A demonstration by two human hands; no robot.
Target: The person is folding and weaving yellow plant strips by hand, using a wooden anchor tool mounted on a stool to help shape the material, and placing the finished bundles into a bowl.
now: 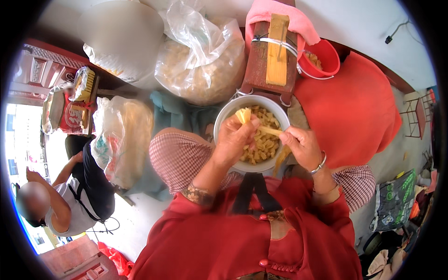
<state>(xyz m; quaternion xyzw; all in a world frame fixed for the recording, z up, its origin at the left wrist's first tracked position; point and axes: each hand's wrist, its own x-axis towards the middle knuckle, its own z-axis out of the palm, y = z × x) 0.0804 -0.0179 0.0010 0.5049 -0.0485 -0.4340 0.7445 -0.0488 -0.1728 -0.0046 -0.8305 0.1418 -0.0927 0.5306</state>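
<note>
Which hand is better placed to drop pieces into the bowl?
Probably your left hand: it's over the bowl, holding a yellow strip, while your right hand is at the bowl's right edge.

1. On the left, toward the far side, I see large white lettering on a red package [71, 115]; I can't read it surely.
2. On the right, toward the near side, I find green and pale printing on a dark bag [395, 200], too small to make out.
3. Left of centre, a plastic bag [123, 140] shows red and green marks, possibly lettering; I can't tell.
</note>
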